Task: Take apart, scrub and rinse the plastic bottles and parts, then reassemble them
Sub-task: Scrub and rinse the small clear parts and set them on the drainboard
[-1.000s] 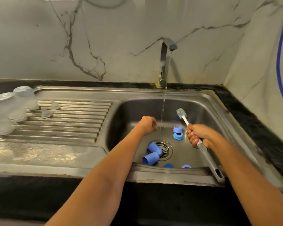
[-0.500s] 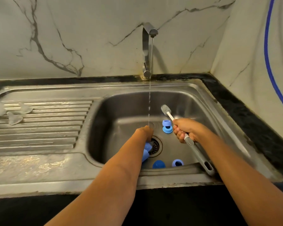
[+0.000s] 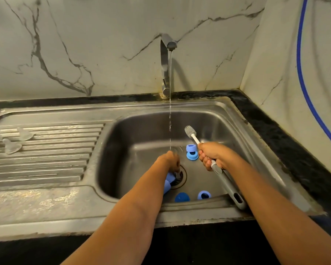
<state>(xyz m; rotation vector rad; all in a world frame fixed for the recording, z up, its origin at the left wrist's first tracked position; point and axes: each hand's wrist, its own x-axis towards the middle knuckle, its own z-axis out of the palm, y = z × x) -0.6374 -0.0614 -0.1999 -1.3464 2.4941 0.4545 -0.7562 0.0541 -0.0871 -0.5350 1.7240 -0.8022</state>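
Your right hand (image 3: 213,155) grips the brush (image 3: 191,133); the blue ring (image 3: 191,153) sits just left of it. Your left hand (image 3: 170,161) is blurred over the blue caps (image 3: 167,184), grip unclear.

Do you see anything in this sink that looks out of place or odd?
Nothing looks damaged. Two small oddities: blue cups lie tipped over beside the drain, partly under the left hand, and the tap runs while the right hand holds the brush beside the stream.
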